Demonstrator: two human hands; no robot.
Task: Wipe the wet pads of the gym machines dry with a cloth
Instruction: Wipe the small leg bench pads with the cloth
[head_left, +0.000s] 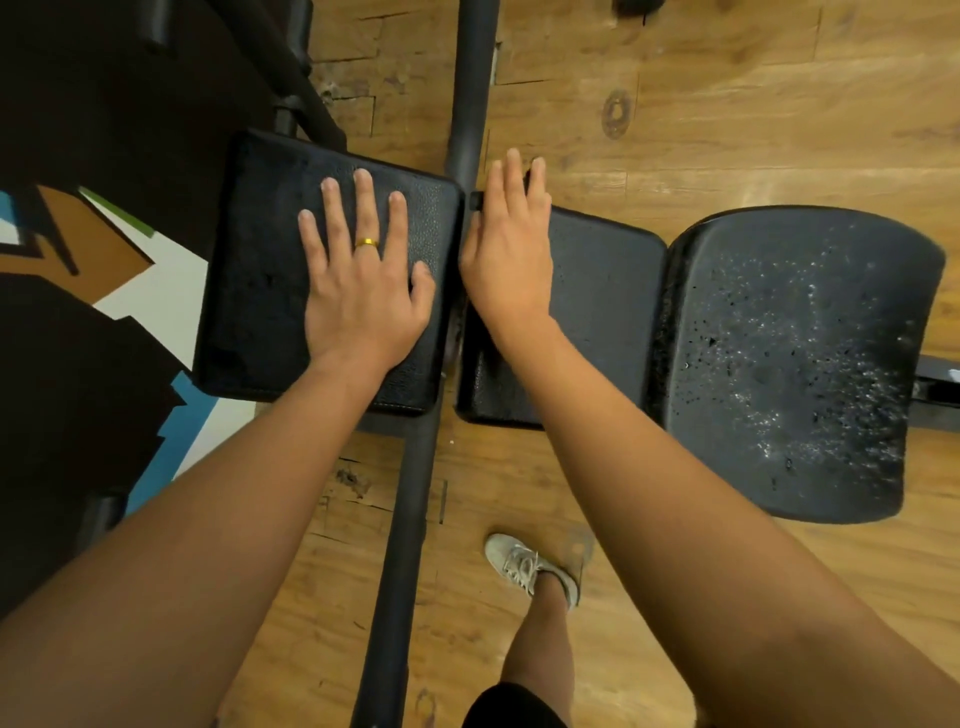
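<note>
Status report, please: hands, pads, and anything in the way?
Both open: left grip flat on left pad, right grip resting on middle pad's far edge. Wet seat pad at right, beaded with droplets. No cloth in view.

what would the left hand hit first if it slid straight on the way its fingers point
Probably nothing: the left hand lies flat on a pad, and past the pad's far edge only floor shows, between a tube and a bar. Depth is unclear.

No text, label, brand, number or sign can be read anywhere here.
</note>
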